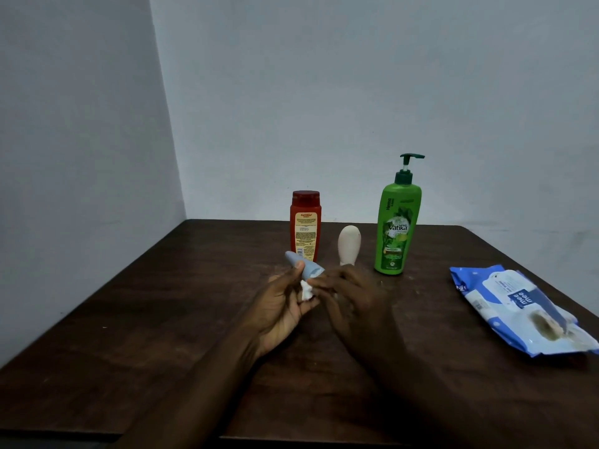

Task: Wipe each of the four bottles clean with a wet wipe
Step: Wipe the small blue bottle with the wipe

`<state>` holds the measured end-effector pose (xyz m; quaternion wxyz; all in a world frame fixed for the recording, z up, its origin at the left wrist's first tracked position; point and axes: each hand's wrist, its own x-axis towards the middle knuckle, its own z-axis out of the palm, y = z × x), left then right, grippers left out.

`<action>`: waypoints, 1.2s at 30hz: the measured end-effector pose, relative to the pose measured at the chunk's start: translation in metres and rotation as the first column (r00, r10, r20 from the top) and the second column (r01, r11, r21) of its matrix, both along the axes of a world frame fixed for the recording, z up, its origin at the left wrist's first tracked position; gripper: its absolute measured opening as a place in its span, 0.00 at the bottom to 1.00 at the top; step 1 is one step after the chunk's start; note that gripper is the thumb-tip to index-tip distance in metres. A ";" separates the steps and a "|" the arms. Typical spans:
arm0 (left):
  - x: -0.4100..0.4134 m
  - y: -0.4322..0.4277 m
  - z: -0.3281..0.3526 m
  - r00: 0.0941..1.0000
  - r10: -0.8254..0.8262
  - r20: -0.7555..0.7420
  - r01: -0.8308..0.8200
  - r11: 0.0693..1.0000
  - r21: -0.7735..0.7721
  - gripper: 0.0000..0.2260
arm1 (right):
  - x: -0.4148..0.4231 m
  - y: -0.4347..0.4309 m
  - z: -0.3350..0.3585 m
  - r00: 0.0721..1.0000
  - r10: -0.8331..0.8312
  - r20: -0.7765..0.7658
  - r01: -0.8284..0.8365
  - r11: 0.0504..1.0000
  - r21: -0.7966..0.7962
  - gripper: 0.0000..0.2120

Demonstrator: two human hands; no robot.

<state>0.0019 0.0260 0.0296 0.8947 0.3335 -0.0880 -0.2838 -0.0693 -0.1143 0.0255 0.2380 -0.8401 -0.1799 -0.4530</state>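
My left hand (282, 306) grips a small grey-blue tube bottle (303, 264), tilted with its far end up to the left. My right hand (348, 296) pinches a crumpled white wet wipe (306, 291) against the tube's lower end. Behind my hands stand a red bottle (304, 222), a small cream bottle (349, 244) and a tall green pump bottle (397, 222), all upright on the dark wooden table (162, 319).
A blue and white pack of wet wipes (518, 309) lies flat at the table's right side. Grey walls close the table in at the back and on the left.
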 end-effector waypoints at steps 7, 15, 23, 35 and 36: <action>0.003 0.002 -0.002 1.000 -0.015 -0.017 0.014 0.999 -0.035 0.25 | 0.003 -0.008 0.004 0.998 -0.064 -0.010 0.065 0.974 0.218 0.11; 0.002 0.003 0.000 0.997 -0.083 0.006 0.083 0.993 -0.084 0.22 | 0.000 -0.005 -0.001 1.000 -0.026 -0.017 0.027 0.999 0.035 0.13; 0.007 0.002 -0.001 0.999 -0.046 -0.027 0.045 0.998 -0.046 0.23 | 0.004 -0.023 0.002 0.993 -0.081 -0.086 0.107 0.928 0.358 0.08; 0.002 0.000 -0.001 0.992 0.107 0.071 -0.118 0.976 0.183 0.16 | 0.008 -0.017 -0.006 0.976 0.041 -0.216 0.041 0.931 0.361 0.06; 0.002 0.000 -0.001 0.989 0.111 0.099 -0.129 0.972 0.198 0.16 | 0.007 -0.015 -0.005 0.976 0.050 -0.213 0.030 0.934 0.355 0.06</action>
